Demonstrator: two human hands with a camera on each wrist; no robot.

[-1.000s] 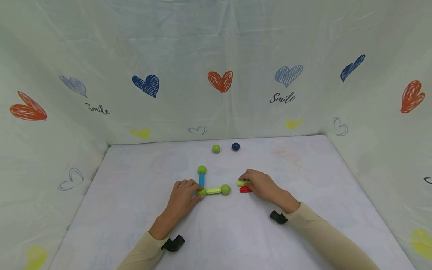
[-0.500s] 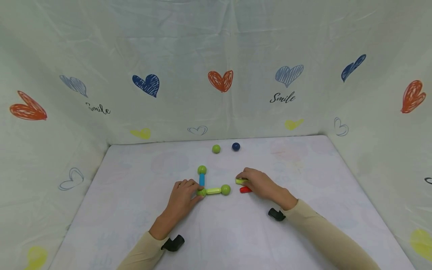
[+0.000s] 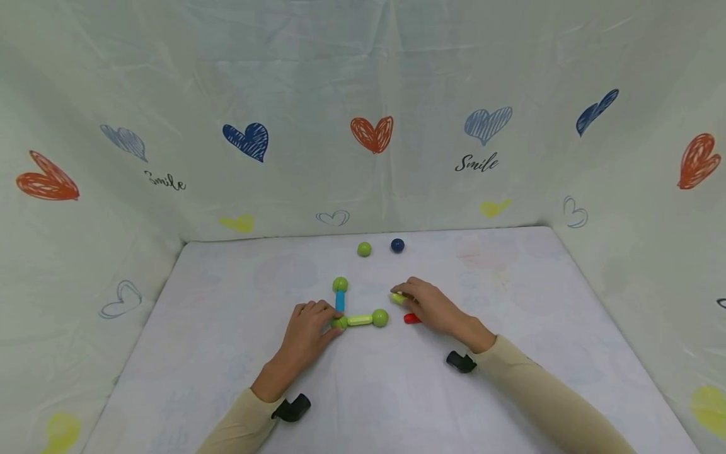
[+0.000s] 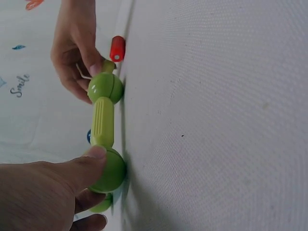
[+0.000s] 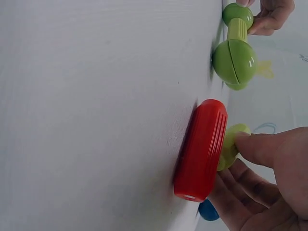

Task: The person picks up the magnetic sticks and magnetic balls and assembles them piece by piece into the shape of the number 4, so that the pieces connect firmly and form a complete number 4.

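Observation:
My left hand [image 3: 306,331] pinches the green corner ball [image 4: 111,169] of an L-shaped piece lying on the table. From that ball a blue rod [image 3: 339,301] runs back to a green ball [image 3: 340,284], and a yellow-green rod [image 3: 360,320] runs right to another green ball [image 3: 380,317]. Between thumb and fingers, my right hand [image 3: 433,307] pinches a loose yellow-green rod [image 5: 231,144], which is angled and partly covered by the fingers. A red rod [image 5: 202,150] lies on the table just in front of the right hand, partly hidden by it in the head view.
Toward the back of the white table [image 3: 255,271] sit a loose green ball [image 3: 364,249] and a dark blue ball [image 3: 397,245]. A pale cloth printed with hearts [image 3: 371,134] hangs behind and along both sides.
The right hand has moved slightly back and left with the yellow-green rod, turning it and drawing it away from the red rod. The left hand stays in place on the corner ball.

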